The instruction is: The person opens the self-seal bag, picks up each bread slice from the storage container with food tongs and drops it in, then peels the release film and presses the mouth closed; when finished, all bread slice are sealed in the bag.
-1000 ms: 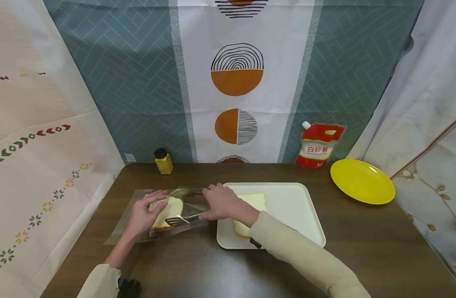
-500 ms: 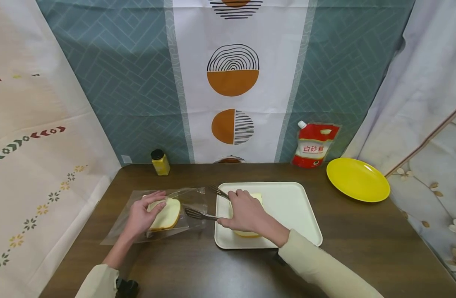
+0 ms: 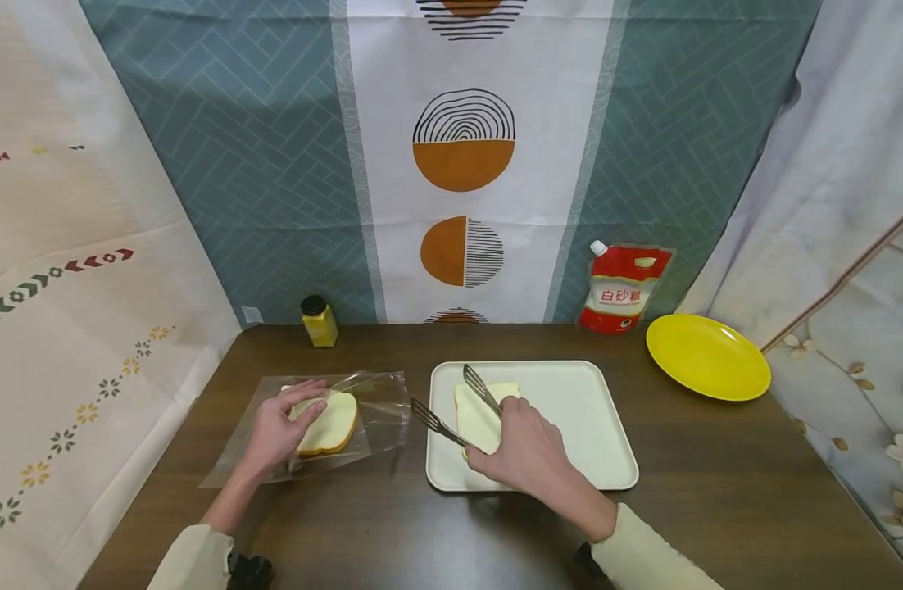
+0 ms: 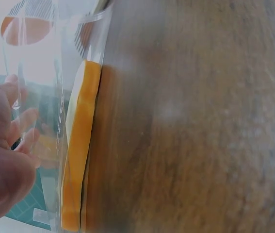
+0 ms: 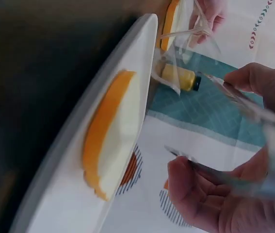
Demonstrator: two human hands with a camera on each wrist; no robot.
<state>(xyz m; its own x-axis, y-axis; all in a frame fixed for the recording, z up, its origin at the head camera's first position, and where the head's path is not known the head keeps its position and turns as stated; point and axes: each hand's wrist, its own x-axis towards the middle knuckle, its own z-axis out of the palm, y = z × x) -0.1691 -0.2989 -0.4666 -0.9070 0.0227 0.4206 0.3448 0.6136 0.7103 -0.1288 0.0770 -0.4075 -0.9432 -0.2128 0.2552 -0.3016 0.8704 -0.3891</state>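
Observation:
My left hand (image 3: pixel 282 422) pinches the upper film of a clear plastic bag (image 3: pixel 381 401), holding it raised over a bread slice (image 3: pixel 335 422) inside. In the left wrist view the slice's orange crust (image 4: pixel 81 145) shows through the film beside the hand (image 4: pixel 6 150). My right hand (image 3: pixel 528 447) grips metal tongs (image 3: pixel 438 424) with slotted ends, their two arms spread apart. The tongs stand above a second bread slice (image 3: pixel 477 414), which lies on a white tray (image 3: pixel 569 426). In the right wrist view this slice (image 5: pixel 110 131) lies apart from the tongs (image 5: pixel 234 97).
A yellow bottle with a black cap (image 3: pixel 319 322) stands at the back left of the brown table (image 3: pixel 348 533). Toward the back right are a red sugar pouch (image 3: pixel 624 287) and a yellow plate (image 3: pixel 708 358). Patterned curtains (image 3: pixel 289 164) border the table.
My right hand has drawn the tongs rightward, from over the bagged slice to above the slice on the tray. The left hand stays at the bag.

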